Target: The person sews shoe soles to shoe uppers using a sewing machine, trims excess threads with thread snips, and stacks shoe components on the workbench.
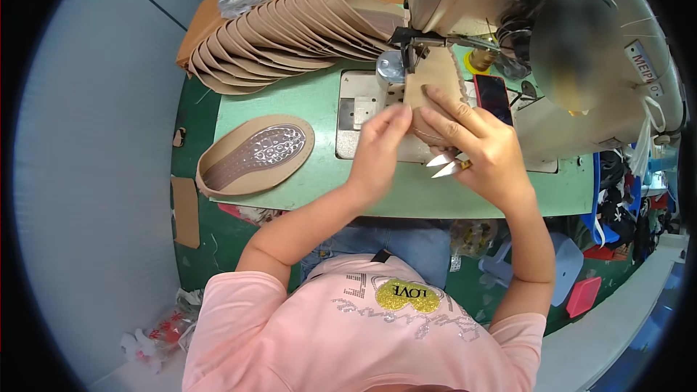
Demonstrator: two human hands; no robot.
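The fingers of the left hand [377, 149] are bunched closely at the near left edge of a tan piece [433, 76], though I cannot tell whether they pinch it. The right hand [485, 147] lays two extended fingers over the piece, the others curled around metal snips [451, 165]. The piece lies at upper centre, below the sewing machine's [465, 3] head. Farther out, a tan shoe [210, 178] rests on the green surface [341, 192] at centre left; overlapping shoe parts [279, 40] fill the upper left.

A shoe piece [434, 76] lies at the sewing machine [624, 40], right of a single shoe [255, 154].
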